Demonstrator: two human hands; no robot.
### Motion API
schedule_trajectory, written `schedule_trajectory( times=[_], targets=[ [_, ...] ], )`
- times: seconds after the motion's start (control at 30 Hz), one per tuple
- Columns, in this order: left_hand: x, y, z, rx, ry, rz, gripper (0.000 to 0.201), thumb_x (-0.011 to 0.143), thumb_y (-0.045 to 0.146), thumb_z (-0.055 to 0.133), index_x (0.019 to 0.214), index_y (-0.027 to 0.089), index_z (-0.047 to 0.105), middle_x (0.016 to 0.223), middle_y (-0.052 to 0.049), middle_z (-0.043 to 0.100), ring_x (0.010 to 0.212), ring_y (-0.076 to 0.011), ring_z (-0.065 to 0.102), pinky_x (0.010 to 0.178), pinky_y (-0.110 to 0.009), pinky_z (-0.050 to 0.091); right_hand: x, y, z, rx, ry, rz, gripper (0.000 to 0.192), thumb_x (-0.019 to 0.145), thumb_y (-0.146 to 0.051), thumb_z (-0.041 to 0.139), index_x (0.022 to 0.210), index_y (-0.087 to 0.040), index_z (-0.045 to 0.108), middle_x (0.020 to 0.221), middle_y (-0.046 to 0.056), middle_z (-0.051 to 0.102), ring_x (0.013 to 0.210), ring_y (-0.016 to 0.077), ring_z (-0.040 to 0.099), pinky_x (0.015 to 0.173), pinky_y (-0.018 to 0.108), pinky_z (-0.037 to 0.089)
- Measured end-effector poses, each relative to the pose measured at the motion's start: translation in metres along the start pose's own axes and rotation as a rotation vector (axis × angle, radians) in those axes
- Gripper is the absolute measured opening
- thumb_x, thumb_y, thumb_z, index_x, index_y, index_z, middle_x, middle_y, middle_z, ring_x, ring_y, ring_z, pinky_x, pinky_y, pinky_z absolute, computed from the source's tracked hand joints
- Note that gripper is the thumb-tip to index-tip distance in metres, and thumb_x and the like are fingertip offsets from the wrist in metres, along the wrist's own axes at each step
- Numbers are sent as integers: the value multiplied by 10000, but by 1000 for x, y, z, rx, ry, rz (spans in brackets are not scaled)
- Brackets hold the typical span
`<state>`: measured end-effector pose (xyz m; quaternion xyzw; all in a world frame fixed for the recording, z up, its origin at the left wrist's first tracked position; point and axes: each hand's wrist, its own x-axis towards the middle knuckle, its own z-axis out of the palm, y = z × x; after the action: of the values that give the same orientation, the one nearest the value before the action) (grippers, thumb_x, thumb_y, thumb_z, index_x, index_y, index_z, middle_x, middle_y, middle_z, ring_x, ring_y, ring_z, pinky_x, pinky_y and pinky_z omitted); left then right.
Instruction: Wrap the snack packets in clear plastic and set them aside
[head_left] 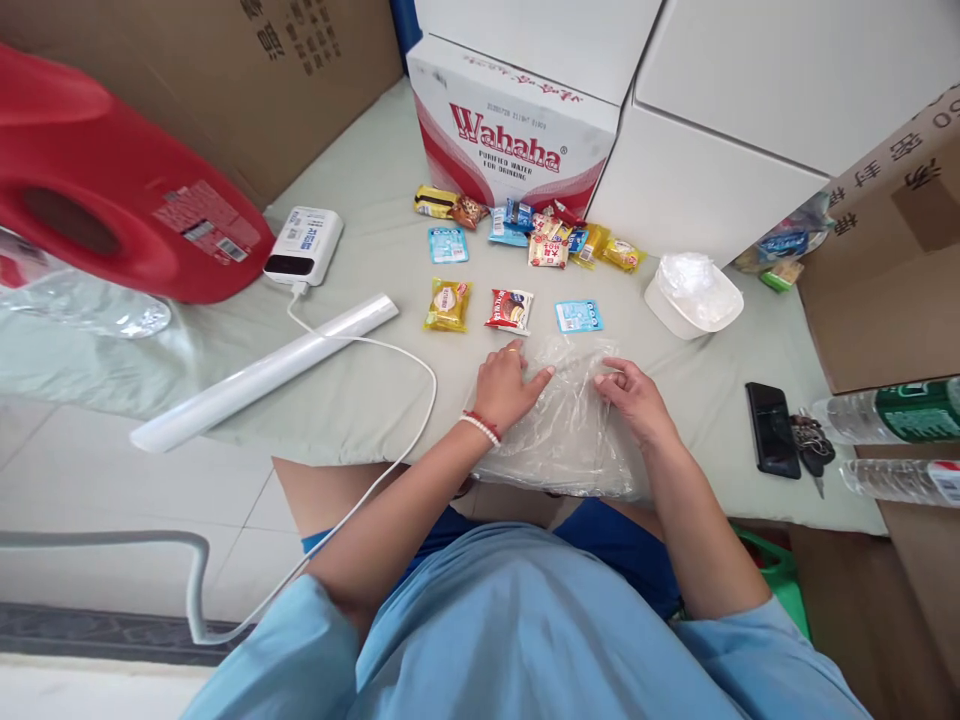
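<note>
A clear plastic bag (570, 440) lies crumpled on the cloth-covered table, its lower edge at the table's front. On its left side my left hand (506, 388) rests with the thumb stretched over the film and the fingers pointing forward. My right hand (637, 400) is at the bag's upper right, thumb and fingertips slightly apart against the film. Just beyond the bag, three small packets sit in a row: a yellow snack packet (448, 305), a red-and-white snack packet (510, 311) and a flat light-blue packet (579, 316).
More snack packets (549, 243) lie before a Wahaha carton (517, 130). A white tub (694, 305) with crumpled plastic is at right, near a phone (772, 430), keys (812, 440) and bottles (892, 412). Leftward are a film roll (262, 375), white device (305, 245), cable (427, 400) and red jug (135, 180).
</note>
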<state>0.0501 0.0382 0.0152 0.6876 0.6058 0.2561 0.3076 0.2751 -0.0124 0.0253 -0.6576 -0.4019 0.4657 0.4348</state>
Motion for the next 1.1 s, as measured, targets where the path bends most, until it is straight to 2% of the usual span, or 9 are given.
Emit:
schedule_trajectory(
  times=[0.07,0.2,0.37,0.5,0.57,0.67,0.83,0.93,1.1],
  targets=[
    [8,-2,5,-114,4,-61,225,905,370,631,993,170,685,759,-22,682,774,-209,646,751,-322,466,5,-1,2,54,65,-41,450,697,-538,831,958,-200,691,741,-27,612,630,118,515,608,262,466],
    [14,-26,-13,-302,229,-154,235,931,391,564,797,205,615,579,59,505,556,-131,476,600,-268,367,6,7,-17,79,272,-123,345,715,-500,793,845,-203,674,700,-46,544,589,104,437,539,243,383],
    [16,-47,-29,-231,392,-191,190,901,396,616,913,207,601,590,77,453,568,-143,464,653,-285,402,15,26,-34,-82,321,-147,315,776,-488,736,851,-187,684,679,-43,554,576,107,421,558,254,367],
    [0,-36,-28,-54,621,69,255,915,341,600,1104,170,602,855,-34,602,834,-211,587,848,-365,470,28,28,-39,-319,342,-195,304,863,-478,645,921,-184,697,773,5,637,672,153,540,686,301,489],
    [-12,-26,-26,55,556,275,222,961,327,549,1097,174,636,985,-100,657,985,-245,612,937,-408,467,30,22,-41,-514,399,-280,343,884,-465,615,1052,-179,701,948,73,681,798,209,611,793,384,543],
    [-26,-21,-22,216,207,434,281,1018,362,489,1111,188,688,1184,-143,704,1187,-284,618,1028,-455,455,20,13,-39,-813,455,-557,484,930,-421,595,1340,-166,619,1326,203,604,1186,335,597,1034,560,486],
    [-35,-45,-23,451,-96,363,465,1052,384,426,1453,200,572,1622,-164,461,1531,-317,386,1241,-563,271,-19,25,-34,-1023,-88,-773,509,1030,-378,537,1518,-237,510,1595,157,470,1480,329,422,1190,577,381],
    [-39,-56,-28,531,-138,398,533,1066,417,397,1557,223,467,1700,-147,330,1575,-304,314,1273,-606,164,-24,38,-50,-1068,-227,-684,450,1049,-390,512,1466,-236,584,1570,120,527,1468,328,445,1176,578,400],
    [-41,-56,-30,551,-152,413,569,1064,472,379,1589,257,423,1723,-123,267,1589,-287,287,1284,-632,79,35,-3,-55,-1012,-2,-616,391,1047,-426,467,1150,-183,756,1126,140,766,1098,321,666,1004,534,511]
  ],
)
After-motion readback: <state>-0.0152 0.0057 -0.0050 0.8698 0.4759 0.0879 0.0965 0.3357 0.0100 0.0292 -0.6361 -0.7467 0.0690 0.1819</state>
